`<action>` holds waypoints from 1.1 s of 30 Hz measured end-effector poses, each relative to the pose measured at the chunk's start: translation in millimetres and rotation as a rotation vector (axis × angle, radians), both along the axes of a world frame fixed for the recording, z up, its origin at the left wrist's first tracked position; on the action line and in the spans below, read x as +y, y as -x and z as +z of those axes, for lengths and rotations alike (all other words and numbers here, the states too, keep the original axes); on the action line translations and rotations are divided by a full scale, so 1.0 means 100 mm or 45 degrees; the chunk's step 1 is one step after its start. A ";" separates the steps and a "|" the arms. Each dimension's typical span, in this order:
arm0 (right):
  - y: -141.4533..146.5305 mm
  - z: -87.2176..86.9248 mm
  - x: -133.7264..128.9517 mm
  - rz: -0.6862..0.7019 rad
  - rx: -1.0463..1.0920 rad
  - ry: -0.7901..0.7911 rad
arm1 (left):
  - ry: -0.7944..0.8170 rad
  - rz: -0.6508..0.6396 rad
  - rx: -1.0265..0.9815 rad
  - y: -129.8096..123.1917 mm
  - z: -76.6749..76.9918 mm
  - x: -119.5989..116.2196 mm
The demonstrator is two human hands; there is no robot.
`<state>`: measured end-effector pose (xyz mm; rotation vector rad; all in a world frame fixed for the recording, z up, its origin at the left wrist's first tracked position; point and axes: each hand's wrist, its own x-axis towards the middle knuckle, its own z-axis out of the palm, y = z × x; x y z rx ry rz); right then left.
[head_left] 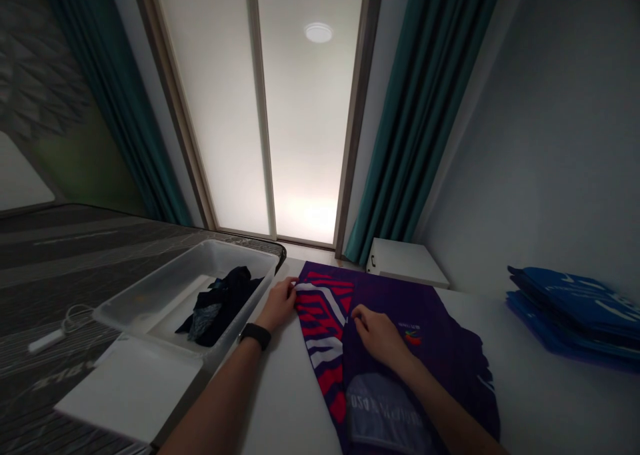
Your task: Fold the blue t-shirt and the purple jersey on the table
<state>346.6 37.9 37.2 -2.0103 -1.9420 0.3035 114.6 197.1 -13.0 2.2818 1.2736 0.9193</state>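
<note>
Hands [281,303]: two showed
Purple garment [395,295]: one lay
Clear bin [220,258]: one stood
Curtains [415,108]: two hung
Wristband [255,335]: one showed

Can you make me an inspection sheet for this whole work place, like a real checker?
Surface: white table, smooth.
Things being handled: purple garment, spread out, red-and-white pattern on its left part.
Clutter: folded blue stack at right; plastic tub at left, holding dark clothes.
Hands: left hand at the garment's far left corner; right hand on its front; how firmly they grip, can't tell.
Cables: white cable, left of the tub.
Surroundings: bright panes, teal curtains, white cabinet.
</note>
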 end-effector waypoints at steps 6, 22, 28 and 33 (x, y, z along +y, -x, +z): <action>-0.25 -0.14 0.74 -0.168 -0.110 0.002 | 0.039 0.091 -0.024 -0.02 0.04 -0.04; -0.22 -0.49 1.08 -0.224 -0.340 -0.258 | 0.112 0.230 0.022 0.00 0.11 -0.09; -0.27 -0.54 1.11 -0.149 -0.238 -0.392 | 0.103 0.206 0.077 -0.01 0.12 -0.11; -0.24 -0.57 1.08 -0.080 -0.185 -0.406 | 0.104 0.237 0.141 -0.01 0.11 -0.10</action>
